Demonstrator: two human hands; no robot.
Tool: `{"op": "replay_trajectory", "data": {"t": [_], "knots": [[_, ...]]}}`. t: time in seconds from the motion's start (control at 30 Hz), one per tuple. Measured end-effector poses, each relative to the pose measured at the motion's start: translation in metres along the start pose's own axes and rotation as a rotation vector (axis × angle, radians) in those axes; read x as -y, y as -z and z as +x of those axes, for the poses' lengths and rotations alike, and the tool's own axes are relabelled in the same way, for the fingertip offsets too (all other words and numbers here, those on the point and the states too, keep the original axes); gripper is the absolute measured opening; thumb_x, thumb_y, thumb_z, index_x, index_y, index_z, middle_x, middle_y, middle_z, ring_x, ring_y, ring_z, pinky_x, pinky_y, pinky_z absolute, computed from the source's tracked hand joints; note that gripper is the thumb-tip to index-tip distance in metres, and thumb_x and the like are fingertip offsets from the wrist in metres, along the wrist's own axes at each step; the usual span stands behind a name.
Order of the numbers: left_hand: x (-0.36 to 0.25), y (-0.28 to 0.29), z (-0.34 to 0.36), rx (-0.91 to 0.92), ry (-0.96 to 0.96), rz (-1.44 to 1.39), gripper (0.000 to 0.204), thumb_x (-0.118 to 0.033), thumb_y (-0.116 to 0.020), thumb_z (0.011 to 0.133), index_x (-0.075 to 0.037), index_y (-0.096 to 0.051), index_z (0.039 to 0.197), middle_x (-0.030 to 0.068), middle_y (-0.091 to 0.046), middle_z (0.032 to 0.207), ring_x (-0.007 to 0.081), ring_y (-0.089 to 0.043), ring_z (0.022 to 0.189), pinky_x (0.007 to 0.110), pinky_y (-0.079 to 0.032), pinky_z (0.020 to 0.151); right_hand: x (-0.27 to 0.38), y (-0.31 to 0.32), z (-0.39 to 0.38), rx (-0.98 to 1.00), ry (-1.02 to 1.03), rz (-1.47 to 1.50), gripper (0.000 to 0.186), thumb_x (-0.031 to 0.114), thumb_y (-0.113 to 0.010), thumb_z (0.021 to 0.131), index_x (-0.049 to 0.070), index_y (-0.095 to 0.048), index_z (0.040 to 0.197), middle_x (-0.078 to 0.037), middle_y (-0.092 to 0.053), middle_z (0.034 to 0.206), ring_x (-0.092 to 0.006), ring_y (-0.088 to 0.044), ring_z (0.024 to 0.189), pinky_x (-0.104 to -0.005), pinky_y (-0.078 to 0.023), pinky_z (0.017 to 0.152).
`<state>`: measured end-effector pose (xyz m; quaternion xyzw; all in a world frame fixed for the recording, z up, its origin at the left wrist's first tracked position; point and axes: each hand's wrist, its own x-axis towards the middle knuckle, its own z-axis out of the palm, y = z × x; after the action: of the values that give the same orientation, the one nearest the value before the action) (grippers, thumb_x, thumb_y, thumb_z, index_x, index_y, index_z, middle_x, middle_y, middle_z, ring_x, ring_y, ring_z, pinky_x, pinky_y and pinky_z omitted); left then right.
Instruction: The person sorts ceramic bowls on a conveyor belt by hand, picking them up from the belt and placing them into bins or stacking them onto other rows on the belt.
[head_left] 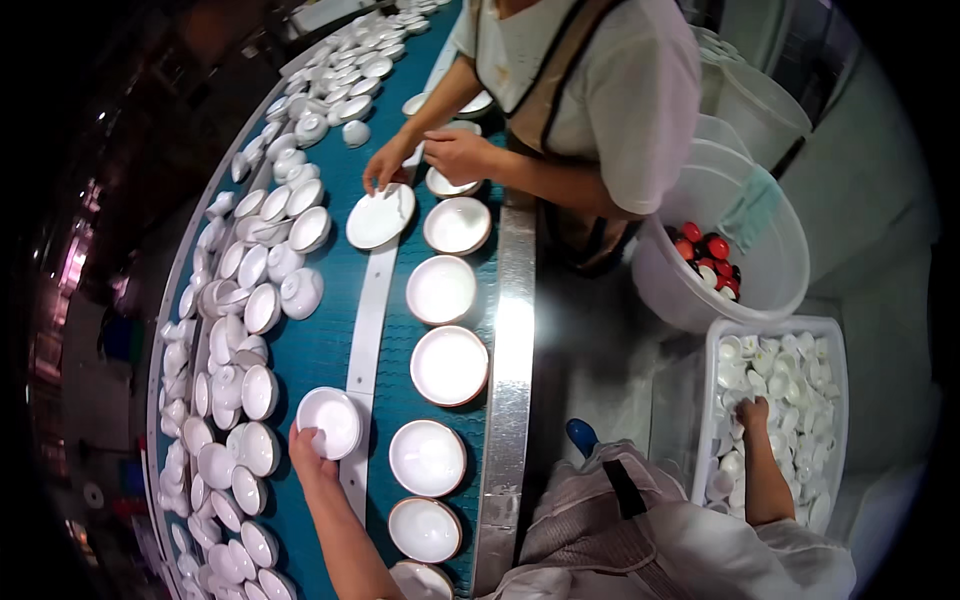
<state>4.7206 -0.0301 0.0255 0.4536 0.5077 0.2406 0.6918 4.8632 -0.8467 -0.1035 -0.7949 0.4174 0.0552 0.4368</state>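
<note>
My left hand (312,452) is closed on the rim of a white bowl (332,412), with the thumb over its edge, above the white divider strip (368,345) of the blue-green conveyor belt (290,365). Off to the right, my right hand (753,411) reaches down into a white rectangular bin (712,420) full of small white pieces (795,400). Its fingers are curled among the pieces, and what they grip is hidden. Beside my left forearm, white bowls with brown rims (428,457) stand in a row along the belt's right lane.
Many white bowls (257,392) lie heaped on the belt's left side. Across from me a co-worker (600,100) handles a white dish (381,216). A metal rail (512,370) edges the belt. A round tub (665,290) holds red, black and white pieces and a green cloth.
</note>
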Motion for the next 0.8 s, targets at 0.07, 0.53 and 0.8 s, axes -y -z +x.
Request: {"op": "replay_trajectory", "data": {"t": [0.07, 0.53, 0.8], "knots": [[-0.008, -0.017, 0.003, -0.154, 0.045, -0.031, 0.054, 0.002, -0.046, 0.069, 0.004, -0.048, 0.122, 0.0175, -0.058, 0.108, 0.03, -0.061, 0.095, 0.039, -0.053, 0.081, -0.028, 0.081, 0.068, -0.222, 0.007, -0.252, 0.02, 0.013, -0.059, 0.073, -0.005, -0.055, 0.081, -0.017, -0.059, 0.071, -0.0277, -0.058, 0.063, -0.0391, -0.045, 0.056], [-0.01, -0.147, 0.021, -0.369, -0.113, -0.348, 0.053, 0.01, -0.041, 0.072, 0.006, -0.048, 0.124, 0.02, -0.057, 0.113, 0.0327, -0.06, 0.101, 0.043, -0.053, 0.084, 0.325, -0.227, -0.077, 0.801, 0.754, 0.135, 0.03, 0.008, -0.049, 0.092, -0.002, -0.052, 0.12, -0.013, -0.057, 0.109, -0.013, -0.057, 0.073, -0.024, -0.049, 0.067], [-0.005, -0.107, 0.088, -0.356, -0.183, 0.303, 0.04, -0.023, -0.059, 0.085, 0.001, -0.056, 0.117, 0.0108, -0.062, 0.1, 0.02, -0.056, 0.09, 0.033, -0.044, 0.077, 0.422, -0.315, -0.25, 1.251, 1.197, 0.112, 0.025, -0.004, -0.048, 0.088, -0.005, -0.055, 0.112, -0.014, -0.058, 0.098, -0.0178, -0.06, 0.071, -0.0268, -0.049, 0.066]]}}
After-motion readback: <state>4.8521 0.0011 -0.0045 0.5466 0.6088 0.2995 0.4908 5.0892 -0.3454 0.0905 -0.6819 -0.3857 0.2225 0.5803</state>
